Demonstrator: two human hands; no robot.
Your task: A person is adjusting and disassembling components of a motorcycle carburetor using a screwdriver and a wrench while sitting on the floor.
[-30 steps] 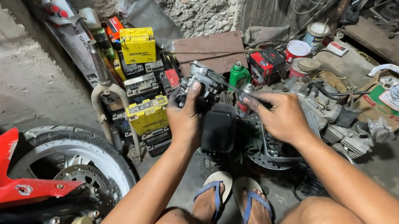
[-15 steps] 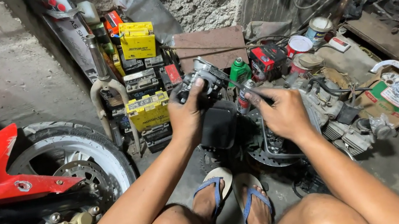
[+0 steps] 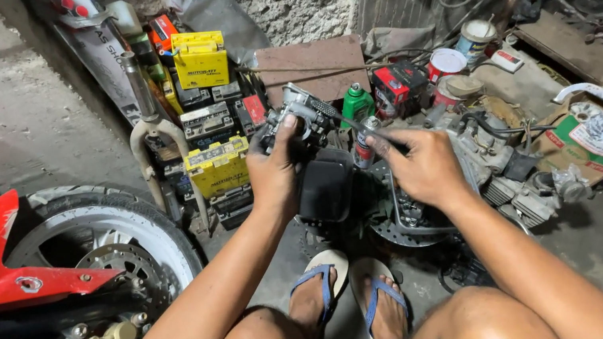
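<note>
My left hand (image 3: 275, 172) is clenched around a small metal engine part (image 3: 302, 119), held up in front of me. My right hand (image 3: 420, 167) pinches a thin tool (image 3: 359, 125) whose tip meets that part. Below lie a black box (image 3: 326, 186) and brake disc (image 3: 392, 232); yellow batteries (image 3: 218, 166) stand left, by the wheel (image 3: 100, 250).

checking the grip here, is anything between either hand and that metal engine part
Nothing visible. The left hand is wrapped directly around the grey metal part, thumb on top. The right hand pinches a thin tool whose tip reaches the part across open air, just above a small spray can.
</note>
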